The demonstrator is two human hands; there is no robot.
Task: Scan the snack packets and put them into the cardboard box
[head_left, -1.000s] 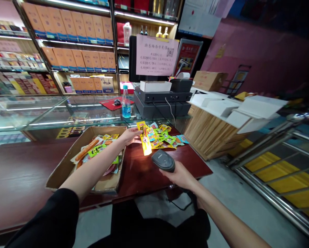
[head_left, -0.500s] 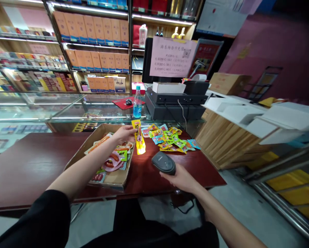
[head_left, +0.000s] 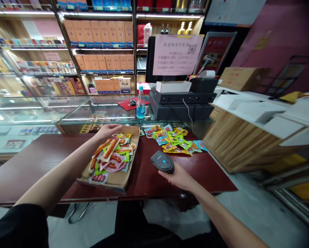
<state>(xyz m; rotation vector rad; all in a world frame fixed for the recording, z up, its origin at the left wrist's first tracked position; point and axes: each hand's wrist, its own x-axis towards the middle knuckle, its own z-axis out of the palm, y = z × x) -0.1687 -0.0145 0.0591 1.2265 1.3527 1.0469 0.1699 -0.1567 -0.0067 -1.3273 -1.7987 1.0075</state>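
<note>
A dark handheld scanner (head_left: 161, 161) with a small blue light is gripped in my right hand (head_left: 179, 176), above the front of the dark red table (head_left: 149, 179). My left hand (head_left: 108, 131) is over the back left edge of a shallow cardboard box (head_left: 122, 181); its fingers point right, and what they hold, if anything, is hidden. Inside the box lie packed sausages (head_left: 110, 148) and small snack packets. Right of the box, a loose pile of yellow, green and blue snack packets (head_left: 175, 138) is spread on the table.
Behind the table, a glass counter (head_left: 100, 108) bears a blue bottle (head_left: 140, 105), a mouse (head_left: 132, 102) and a black cash drawer (head_left: 180, 108) below a monitor with a pink sign (head_left: 177, 55). A wooden cabinet (head_left: 229, 141) stands at the right.
My left hand has moved left from the table's middle to the box's back edge, and the yellow packet it held no longer shows in it. A blue light now shows on the scanner.
</note>
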